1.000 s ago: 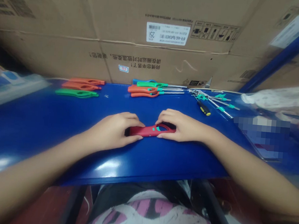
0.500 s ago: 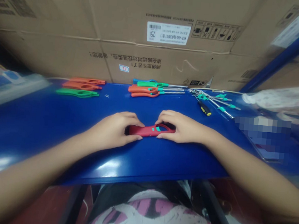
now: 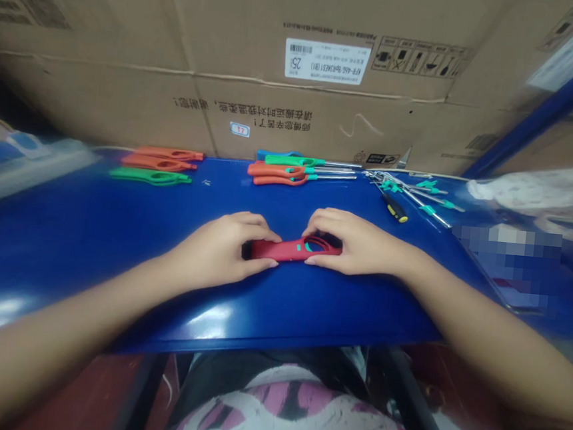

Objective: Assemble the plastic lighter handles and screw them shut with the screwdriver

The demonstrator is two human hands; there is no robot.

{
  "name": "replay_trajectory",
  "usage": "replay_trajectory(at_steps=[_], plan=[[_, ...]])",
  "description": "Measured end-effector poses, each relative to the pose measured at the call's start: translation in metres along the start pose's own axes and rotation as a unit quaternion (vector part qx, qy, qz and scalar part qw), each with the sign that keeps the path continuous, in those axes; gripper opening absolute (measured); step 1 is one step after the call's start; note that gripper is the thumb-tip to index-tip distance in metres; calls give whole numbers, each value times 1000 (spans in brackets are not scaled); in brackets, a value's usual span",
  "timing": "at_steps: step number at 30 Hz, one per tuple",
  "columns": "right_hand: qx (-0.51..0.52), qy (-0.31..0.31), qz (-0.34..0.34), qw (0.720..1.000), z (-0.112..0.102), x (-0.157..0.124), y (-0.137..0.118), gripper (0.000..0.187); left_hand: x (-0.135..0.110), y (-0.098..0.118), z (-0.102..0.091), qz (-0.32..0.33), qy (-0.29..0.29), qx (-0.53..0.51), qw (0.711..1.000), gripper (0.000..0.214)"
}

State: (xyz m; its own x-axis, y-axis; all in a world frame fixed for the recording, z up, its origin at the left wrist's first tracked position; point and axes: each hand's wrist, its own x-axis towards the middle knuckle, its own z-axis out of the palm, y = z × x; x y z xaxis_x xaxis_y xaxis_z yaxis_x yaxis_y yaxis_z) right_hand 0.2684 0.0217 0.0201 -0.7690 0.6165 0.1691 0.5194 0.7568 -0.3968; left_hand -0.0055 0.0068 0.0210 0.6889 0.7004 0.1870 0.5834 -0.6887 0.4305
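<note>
While the left hand (image 3: 223,246) and right hand (image 3: 359,245) grip its two ends, a red handle (image 3: 286,250) lies crosswise over the blue counter (image 3: 129,228)

Because the red handle fills the space between thumb and fingers, each hand is only narrowly parted. The left hand curls round the left end, thumb along the near side and fingertips on the far side; the right hand pinches the looped end in the same way. Whether the red handle rests on the counter or is held just above it, I cannot tell.

On the near side of the red handle, blue surface runs to the counter's front edge, and a wider stretch reaches away to its left. Straight beyond it, rod-fitted handles (image 3: 265,169) lie before a cardboard box (image 3: 232,36). Beyond it to the left are orange handles (image 3: 141,161) and a green handle (image 3: 134,175); beyond it to the right, a screwdriver (image 3: 396,208) lies beside loose metal rods (image 3: 426,209) with teal pieces.

Slim and smooth, the red handle shows a small teal spot on its body and more teal inside the oval loop, through which counter blue shows.
</note>
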Motion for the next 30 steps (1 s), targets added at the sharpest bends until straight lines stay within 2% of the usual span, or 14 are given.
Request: replay_trajectory(at_steps=[14,23,30], plan=[[-2,-12,19,1000,2,0,-1,30,0,1,2,-3,18,-24,1000,26],[-27,-26,26,999,1,1,-3,33,0,-3,4,-12,-2,-19,1000,26],[1,-34,48,998,3,2,-6,34,2,-2,6,-29,-3,-43,999,29]])
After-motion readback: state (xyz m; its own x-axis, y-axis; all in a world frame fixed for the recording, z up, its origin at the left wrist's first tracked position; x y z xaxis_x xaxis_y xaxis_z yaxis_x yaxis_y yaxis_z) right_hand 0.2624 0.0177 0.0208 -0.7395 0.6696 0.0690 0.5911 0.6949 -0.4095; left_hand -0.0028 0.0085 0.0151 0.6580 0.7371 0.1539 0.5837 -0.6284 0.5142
